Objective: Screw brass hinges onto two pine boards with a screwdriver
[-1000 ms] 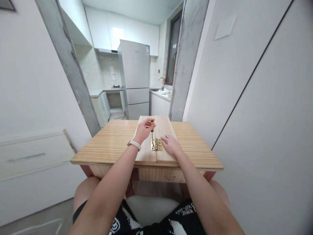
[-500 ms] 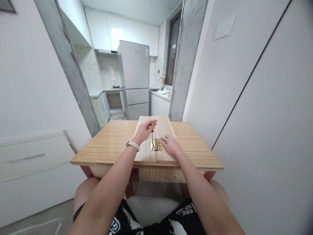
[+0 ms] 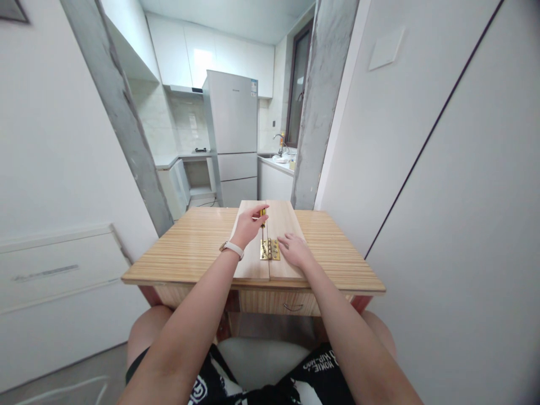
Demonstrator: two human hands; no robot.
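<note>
My left hand (image 3: 250, 223) is closed around the yellow-and-black handle of a screwdriver (image 3: 264, 214), held upright. Its shaft runs down to the left leaf of a brass hinge (image 3: 270, 249); the tip is too small to make out. The hinge lies across the seam between two pale wooden boards, the left board (image 3: 251, 264) and the right board (image 3: 284, 216). Several screw heads or holes show on its right leaf. My right hand (image 3: 294, 248) rests on the right board with fingers stretched out, the fingertips at the hinge's right edge.
The boards lie on a wood-grain table (image 3: 185, 247) with a drawer handle (image 3: 293, 307) on its front. A white wall panel (image 3: 422, 225) stands close on the right, a white drawer unit (image 3: 63, 275) on the left. Behind the table are a fridge (image 3: 234, 118) and a kitchen counter.
The fingers of my left hand have shifted slightly on the screwdriver handle, and the wrist has turned a little to the right. My right hand, the hinge and the boards stay in place.
</note>
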